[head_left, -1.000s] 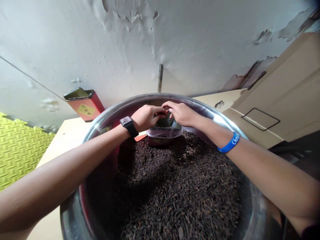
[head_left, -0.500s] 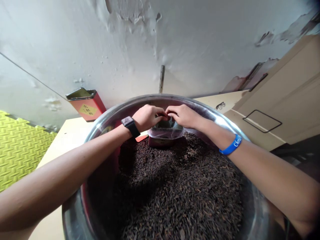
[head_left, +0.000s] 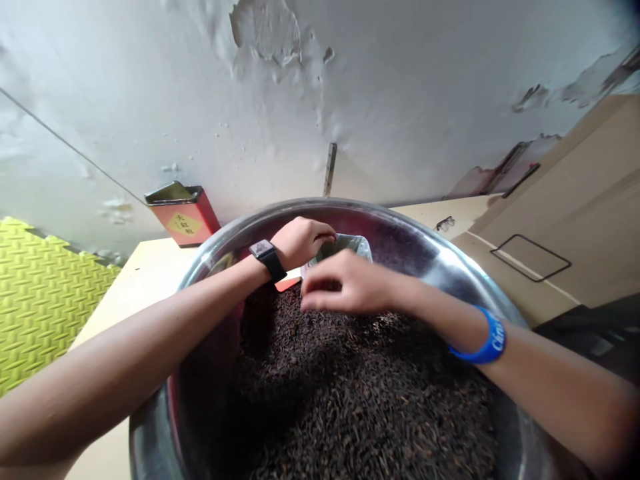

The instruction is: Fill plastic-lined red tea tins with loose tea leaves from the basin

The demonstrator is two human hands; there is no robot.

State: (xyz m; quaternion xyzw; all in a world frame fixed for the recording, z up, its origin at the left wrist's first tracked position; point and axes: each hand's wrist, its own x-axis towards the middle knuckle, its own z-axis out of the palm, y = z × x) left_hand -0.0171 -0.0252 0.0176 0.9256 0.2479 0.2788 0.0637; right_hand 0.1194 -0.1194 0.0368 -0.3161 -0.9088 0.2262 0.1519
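Note:
A big metal basin (head_left: 450,260) holds a deep heap of dark, dry tea leaves (head_left: 360,400). At its far side stands a clear plastic bag (head_left: 361,247) with an open mouth, its lower part hidden behind my right hand. My left hand (head_left: 303,241), with a black watch on the wrist, pinches the bag's rim. My right hand (head_left: 345,283), above a blue wristband, is over the leaves just in front of the bag. Its fingers are bent and slightly blurred, with a gap to the thumb and nothing visible in them.
An open red tin (head_left: 184,217) with a yellow label stands left behind the basin. An orange-red piece (head_left: 287,285) lies by my left wrist. Glasses (head_left: 445,224) rest on the table at right, near a cardboard box (head_left: 590,200). A peeling wall rises behind.
My right hand has left the bag's rim and come down toward me, over the leaves. My left hand stays at the rim. The bag's mouth shows wider, and the view has shifted slightly.

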